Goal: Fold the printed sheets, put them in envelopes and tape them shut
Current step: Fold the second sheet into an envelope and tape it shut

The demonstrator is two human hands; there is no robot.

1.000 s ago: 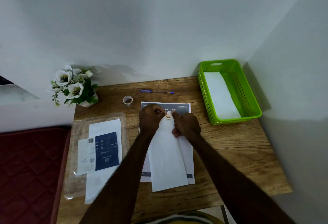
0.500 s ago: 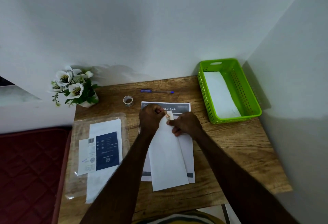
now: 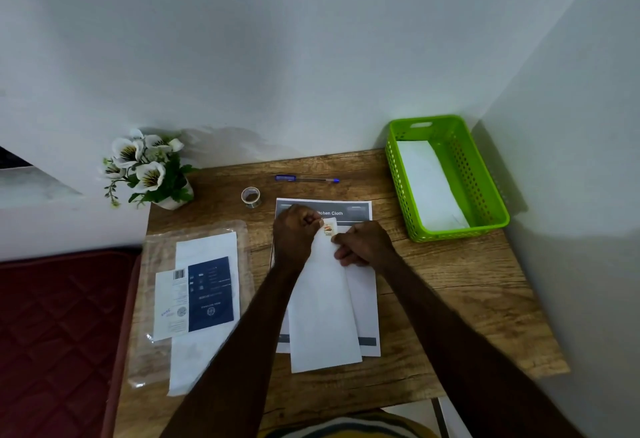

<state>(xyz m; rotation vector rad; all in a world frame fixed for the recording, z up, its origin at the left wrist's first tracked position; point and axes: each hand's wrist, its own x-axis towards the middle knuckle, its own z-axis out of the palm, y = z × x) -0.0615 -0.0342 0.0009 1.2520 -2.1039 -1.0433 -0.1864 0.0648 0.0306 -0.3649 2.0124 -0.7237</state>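
Left hand (image 3: 294, 233) and right hand (image 3: 363, 243), both with fingers curled, meet at the far end of a long white envelope (image 3: 323, 313); between their fingertips they pinch a small patterned strip of tape (image 3: 329, 229) against the envelope's top edge. The envelope lies lengthwise toward the viewer on a stack of printed sheets (image 3: 363, 299), whose dark header reading "…tchen Cloth" shows just beyond the knuckles. All rests on a wooden table (image 3: 450, 299) set in a corner of white walls. Green perforated basket (image 3: 446, 177), at the far right of the table: holds white envelopes or folded paper lying flat along its floor; which of the two cannot be told. Clear plastic packet (image 3: 194, 302), at the left: contains white envelopes, with a dark blue printed card and a barcoded label showing on top. Tape roll (image 3: 250, 196), standing just beyond the sheets' far left corner. Blue pen (image 3: 306, 179), lying crosswise behind the roll. Potted white flowers (image 3: 149, 169), at the far left corner.
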